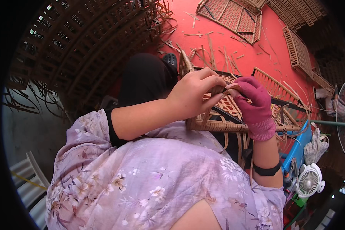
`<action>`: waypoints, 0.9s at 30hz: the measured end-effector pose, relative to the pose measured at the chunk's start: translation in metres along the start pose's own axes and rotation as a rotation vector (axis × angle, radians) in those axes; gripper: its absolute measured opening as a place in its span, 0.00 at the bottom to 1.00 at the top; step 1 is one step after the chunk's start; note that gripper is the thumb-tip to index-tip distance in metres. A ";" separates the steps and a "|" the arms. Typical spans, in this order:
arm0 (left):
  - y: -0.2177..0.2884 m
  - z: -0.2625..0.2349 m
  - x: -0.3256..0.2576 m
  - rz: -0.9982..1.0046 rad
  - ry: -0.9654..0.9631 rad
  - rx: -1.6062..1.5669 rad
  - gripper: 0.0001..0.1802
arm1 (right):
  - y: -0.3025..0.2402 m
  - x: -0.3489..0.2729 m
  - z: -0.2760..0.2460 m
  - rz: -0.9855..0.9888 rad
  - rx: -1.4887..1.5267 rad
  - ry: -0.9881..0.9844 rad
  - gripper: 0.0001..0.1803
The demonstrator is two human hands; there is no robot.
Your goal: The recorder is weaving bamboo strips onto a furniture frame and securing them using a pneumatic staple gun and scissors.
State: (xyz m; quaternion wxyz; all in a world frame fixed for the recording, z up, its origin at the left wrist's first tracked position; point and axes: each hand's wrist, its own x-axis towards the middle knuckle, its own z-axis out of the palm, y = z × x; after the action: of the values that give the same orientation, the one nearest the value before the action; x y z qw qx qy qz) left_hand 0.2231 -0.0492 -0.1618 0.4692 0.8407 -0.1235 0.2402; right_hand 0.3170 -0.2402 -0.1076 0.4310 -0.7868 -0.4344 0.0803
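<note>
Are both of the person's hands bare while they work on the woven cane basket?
No: the left hand is bare, but the right hand wears a magenta fingerless glove at the woven cane basket.

Woven panels point(234, 15), strip scraps point(214, 53) crowd floor; gaps probably passable.

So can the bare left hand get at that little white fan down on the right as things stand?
Probably not easily. The left hand is up at the woven rattan panel, and the gloved right hand with its forearm and the panel's frame lie between it and the white fan.
</note>
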 end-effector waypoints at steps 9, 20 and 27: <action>0.002 0.003 -0.003 -0.024 0.084 0.024 0.19 | 0.015 0.028 0.008 0.204 0.155 -0.021 0.08; -0.002 0.002 -0.004 0.023 0.060 0.057 0.16 | 0.017 0.028 0.010 0.383 0.344 0.000 0.08; -0.002 0.001 -0.006 0.057 0.030 0.093 0.19 | 0.031 0.031 0.013 0.480 0.272 -0.040 0.09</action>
State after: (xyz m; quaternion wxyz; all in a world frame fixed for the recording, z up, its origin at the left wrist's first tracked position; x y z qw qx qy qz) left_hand 0.2192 -0.0490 -0.1663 0.4244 0.8541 -0.1290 0.2715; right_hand 0.3486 -0.2165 -0.1310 0.4929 -0.8004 -0.2290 0.2531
